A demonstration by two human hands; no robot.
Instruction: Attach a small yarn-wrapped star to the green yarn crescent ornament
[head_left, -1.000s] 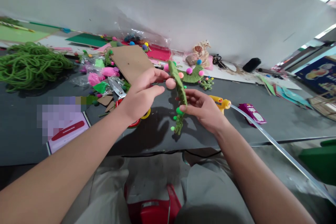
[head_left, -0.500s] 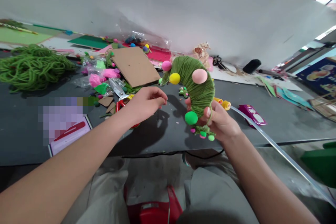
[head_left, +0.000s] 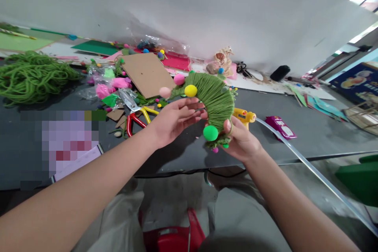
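Note:
A curved wreath wrapped in green yarn (head_left: 217,96) is held up over the table, with coloured balls along it. My right hand (head_left: 243,138) grips its lower right end, thumb in front and a loose strand of yarn by the thumb. My left hand (head_left: 174,122) has its fingers stretched out toward the wreath's inner edge; whether they touch it I cannot tell. On the wreath I see a yellow ball (head_left: 190,91), a pink ball (head_left: 178,79) and a large green ball (head_left: 210,133). Behind my right hand lies a yellow glue gun (head_left: 244,116), partly hidden, with a clear glue stick (head_left: 292,147) trailing from it.
Scissors (head_left: 130,124) with red and yellow handles lie beyond my left wrist. A brown cardboard sheet (head_left: 147,75), a heap of green yarn (head_left: 35,76) and bagged pink pieces (head_left: 109,86) stand farther back. A purple packet (head_left: 280,128) sits at the right.
My left hand has moved right to the wreath's inner side, its fingers now stretched out. The wreath has turned and shifted slightly left in my right hand, bringing a pale pink ball to its left end.

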